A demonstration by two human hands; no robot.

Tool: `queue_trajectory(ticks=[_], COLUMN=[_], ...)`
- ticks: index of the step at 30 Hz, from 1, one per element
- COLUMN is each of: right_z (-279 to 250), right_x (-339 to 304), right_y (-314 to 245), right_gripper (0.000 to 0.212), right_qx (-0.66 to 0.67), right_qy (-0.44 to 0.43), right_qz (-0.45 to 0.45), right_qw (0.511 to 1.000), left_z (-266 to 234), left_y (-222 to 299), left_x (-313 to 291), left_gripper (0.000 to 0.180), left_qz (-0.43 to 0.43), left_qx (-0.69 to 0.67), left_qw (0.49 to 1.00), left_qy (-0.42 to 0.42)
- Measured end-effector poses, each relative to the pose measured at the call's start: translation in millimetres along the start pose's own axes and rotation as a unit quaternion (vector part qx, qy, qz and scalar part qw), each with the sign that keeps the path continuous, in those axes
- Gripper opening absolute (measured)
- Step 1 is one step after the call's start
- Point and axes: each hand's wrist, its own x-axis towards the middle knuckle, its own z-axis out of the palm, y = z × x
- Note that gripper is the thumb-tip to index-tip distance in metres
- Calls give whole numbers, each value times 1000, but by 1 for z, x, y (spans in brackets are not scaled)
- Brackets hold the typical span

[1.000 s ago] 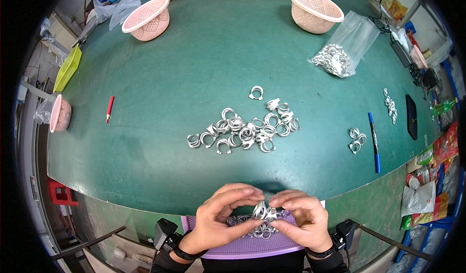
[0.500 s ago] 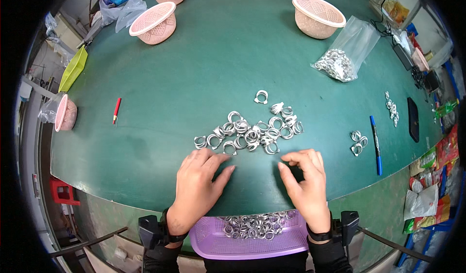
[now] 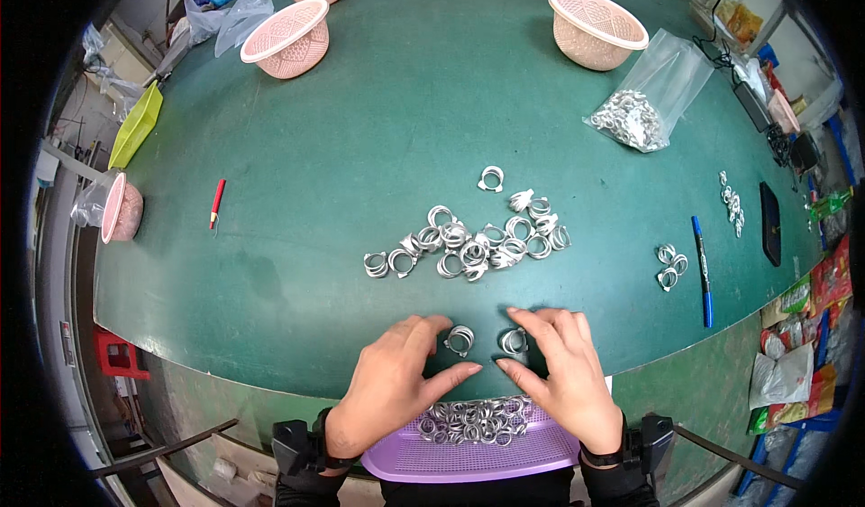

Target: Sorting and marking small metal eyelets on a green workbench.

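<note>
Near the table's front edge, a silver metal ring (image 3: 459,339) stands between the thumb and forefinger of my left hand (image 3: 389,374). The fingers are apart, not closed on it. My right hand (image 3: 569,368) curves in the same way around a second silver ring (image 3: 514,341); its thumb and forefinger are spread, and whether they touch the ring is hard to tell. Just beyond both hands lies a loose pile of silver rings (image 3: 473,253), with one single ring (image 3: 490,179) behind it. Below the hands, a purple basket (image 3: 468,471) holds many more rings.
To the right are a small group of rings (image 3: 667,277), a blue marker (image 3: 702,273) and a black phone (image 3: 770,223). A clear bag of rings (image 3: 635,115) lies near a pink basket (image 3: 595,43). Other pink baskets (image 3: 293,48) and a red pen (image 3: 218,203) are leftward.
Both hands have come back from the pile toward the front edge. Two rings have moved with them, out of the pile's near side, and now stand apart from it.
</note>
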Motion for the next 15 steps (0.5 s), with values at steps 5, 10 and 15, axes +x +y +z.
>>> queue_trajectory(ticks=[5,10,15], right_z=[5,12,22], right_x=[-2,-16,-28], right_y=[3,5,2], right_gripper=[37,38,41], right_qx=[97,527,599], right_qy=[-11,9,4], right_qz=[5,54,52], right_qw=[995,848,799], left_z=[12,9,16], left_y=[-4,-3,5], left_x=[0,-12,-23], left_gripper=[38,37,40], left_qz=[62,-34,-48], left_qx=[101,-332,-542], left_qw=[991,941,838], left_qy=[56,-61,-37])
